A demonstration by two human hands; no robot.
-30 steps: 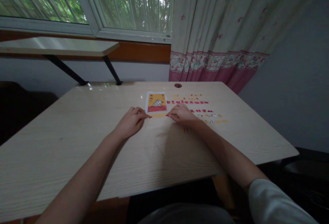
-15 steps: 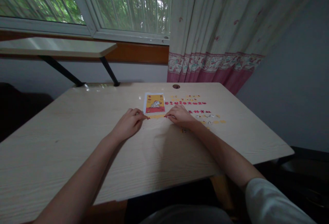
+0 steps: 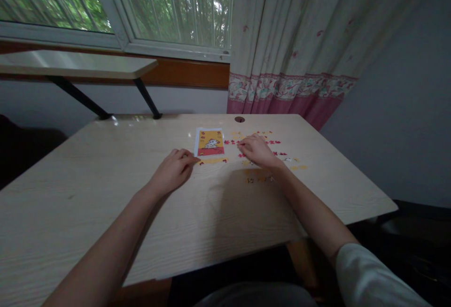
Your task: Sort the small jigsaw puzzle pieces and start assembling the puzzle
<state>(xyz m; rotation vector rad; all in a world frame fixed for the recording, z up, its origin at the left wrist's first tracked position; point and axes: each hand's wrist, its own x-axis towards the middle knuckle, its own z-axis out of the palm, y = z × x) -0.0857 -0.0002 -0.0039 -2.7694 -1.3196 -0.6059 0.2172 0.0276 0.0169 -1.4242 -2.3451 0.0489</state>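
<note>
A narrow strip of yellow jigsaw puzzle pieces [image 3: 213, 161] with dark red marks at its ends lies just below a picture card [image 3: 210, 147] of a white animal on yellow and red. My left hand [image 3: 175, 168] rests on the table with thumb and forefinger together at the strip's left end. Above the loose pieces is my right hand [image 3: 259, 150], its fingers closed near the row of red puzzle pieces [image 3: 275, 142]. Whether a piece sits between those fingertips is too small to make out. The right hand and wrist cover some of the loose pieces.
More loose yellow pieces [image 3: 299, 167] are spread in rows to the right, and several lie nearer me [image 3: 261, 180]. A round cable hole [image 3: 240, 119] is at the table's back edge. A raised shelf [image 3: 77, 65] stands at the back left; a curtain [image 3: 275, 86] hangs behind.
My right hand has left the strip's right end and moved up and right over the loose pieces. A dark red-marked piece stays at that end. My left hand keeps its place at the left end.
</note>
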